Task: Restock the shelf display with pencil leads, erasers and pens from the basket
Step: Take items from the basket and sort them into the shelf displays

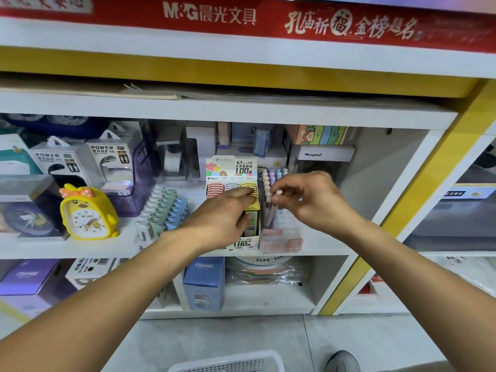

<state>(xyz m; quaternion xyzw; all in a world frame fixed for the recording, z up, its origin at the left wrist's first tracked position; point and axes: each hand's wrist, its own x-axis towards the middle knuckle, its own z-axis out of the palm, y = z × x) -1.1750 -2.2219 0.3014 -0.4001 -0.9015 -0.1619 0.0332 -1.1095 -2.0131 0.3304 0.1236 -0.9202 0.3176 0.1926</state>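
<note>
Left hand: the left hand is laid on the printed cardboard display box of pencil leads, fingers nearly straight over the yellow lead cases, nothing gripped.
Right hand: one slim pastel pen is pinched by the right hand over the pale pink pen display box on the white shelf.
Handling: the pen is judged light, stiff, smooth (likely slippery); a grip near the cap is advised.
Basket: only the white plastic basket's rim is seen below.
</note>
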